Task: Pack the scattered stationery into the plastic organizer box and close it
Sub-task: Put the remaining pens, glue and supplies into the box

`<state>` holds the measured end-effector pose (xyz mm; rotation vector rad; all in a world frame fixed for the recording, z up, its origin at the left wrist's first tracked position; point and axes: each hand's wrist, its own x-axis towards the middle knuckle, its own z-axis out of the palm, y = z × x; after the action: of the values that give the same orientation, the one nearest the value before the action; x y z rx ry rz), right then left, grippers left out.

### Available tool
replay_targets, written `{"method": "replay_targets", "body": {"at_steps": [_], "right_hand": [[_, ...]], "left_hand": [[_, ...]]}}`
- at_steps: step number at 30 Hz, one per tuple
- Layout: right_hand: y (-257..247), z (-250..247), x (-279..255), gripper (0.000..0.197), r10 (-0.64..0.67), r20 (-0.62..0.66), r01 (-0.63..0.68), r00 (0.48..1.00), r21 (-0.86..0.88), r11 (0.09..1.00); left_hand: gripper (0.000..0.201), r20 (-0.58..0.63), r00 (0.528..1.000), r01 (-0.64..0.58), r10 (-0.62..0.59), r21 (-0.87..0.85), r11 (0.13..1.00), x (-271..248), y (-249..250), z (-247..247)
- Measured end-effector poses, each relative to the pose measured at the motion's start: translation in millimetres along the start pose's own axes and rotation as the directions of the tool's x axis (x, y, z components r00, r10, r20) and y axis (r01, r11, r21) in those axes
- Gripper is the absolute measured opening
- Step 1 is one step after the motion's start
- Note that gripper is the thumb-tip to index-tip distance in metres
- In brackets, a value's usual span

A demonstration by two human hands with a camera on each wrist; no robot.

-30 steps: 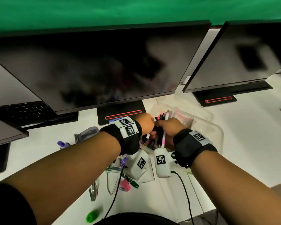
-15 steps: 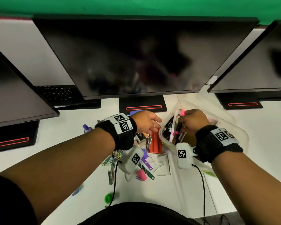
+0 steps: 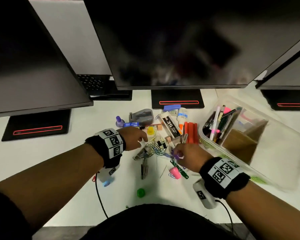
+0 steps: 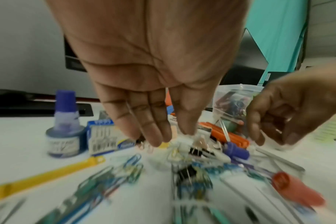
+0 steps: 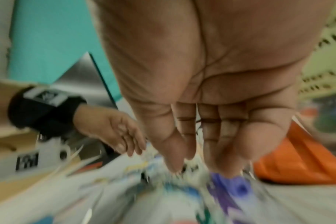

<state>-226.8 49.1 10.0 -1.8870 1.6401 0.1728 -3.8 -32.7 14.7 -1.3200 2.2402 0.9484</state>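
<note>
- White desk point(image 3: 42, 161), lower left of frame.
- Clear plastic organizer box point(image 3: 275, 144) at right, pink and black pens point(image 3: 215, 125) inside.
- Orange block point(image 3: 190, 132) at centre.
- Purple ink bottle point(image 3: 119, 121).
- Green cap point(image 3: 141, 192), lower centre.
- Black wristbands point(image 3: 223, 175) with black-and-white square markers.

black wristbands point(image 3: 107, 149) with square-coded white tags, white wrist cameras point(image 3: 203, 194) trailing black cables, seemingly dark short sleeves.

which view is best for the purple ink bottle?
Left wrist: the purple ink bottle stands upright, close and fairly sharp, beside a blue box. Head shows it small, by the stapler. Right wrist doesn't show it.
</note>
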Motion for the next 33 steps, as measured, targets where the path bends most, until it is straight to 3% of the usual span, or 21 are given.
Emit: {"method": "replay_targets", "body": {"at_steps": [2, 5, 12, 14, 17, 21, 23, 28, 33], "right_hand": [[2, 20, 1, 0.030, 0.044, 0.064, -0.040, 0.997, -0.066, 0.997], [1, 37, -1, 0.038, 0.111, 0.050, -0.108, 0.993, -0.052, 0.993], [-4, 58, 6, 0.020, 0.082, -0.001, -0.082, 0.997, -0.025, 0.996], [-3, 59, 9, 0.019, 0.058, -0.005, -0.058, 0.998, -0.011, 0.998], [-1, 58, 12, 0.019, 0.045, -0.027, -0.045, 0.999, 0.005, 0.999], [-5, 52, 17, 0.026, 0.052, -0.021, -0.052, 0.998, 0.014, 0.999], [-9, 46, 21, 0.027, 0.050, -0.015, -0.050, 0.999, -0.003, 0.999], [-21, 28, 35, 0.007, 0.096, -0.027, -0.094, 0.995, 0.048, 0.994], [-36, 12, 52, 0.008, 0.143, -0.044, -0.133, 0.989, 0.174, 0.976]], "left_hand": [[0.036, 0.025, 0.999, -0.035, 0.034, 0.049, 0.998, -11, -6, 12], [0.039, 0.081, 0.992, -0.101, 0.097, 0.056, 0.993, -22, -6, 31], [0.050, 0.050, 0.969, -0.245, 0.242, 0.081, 0.966, -35, -8, 56], [0.047, 0.070, 0.938, -0.345, 0.339, 0.112, 0.932, -42, -5, 57], [0.046, 0.218, 0.867, -0.486, 0.448, 0.177, 0.856, -51, 4, 64], [0.048, 0.388, 0.752, -0.644, 0.533, 0.263, 0.718, -50, 12, 76], [0.048, 0.433, 0.721, -0.678, 0.541, 0.282, 0.679, -46, 15, 80], [0.032, 0.453, 0.727, -0.674, 0.516, 0.326, 0.663, -42, 12, 89], [0.032, 0.349, 0.825, -0.555, 0.445, 0.348, 0.756, -50, -4, 87]]}}
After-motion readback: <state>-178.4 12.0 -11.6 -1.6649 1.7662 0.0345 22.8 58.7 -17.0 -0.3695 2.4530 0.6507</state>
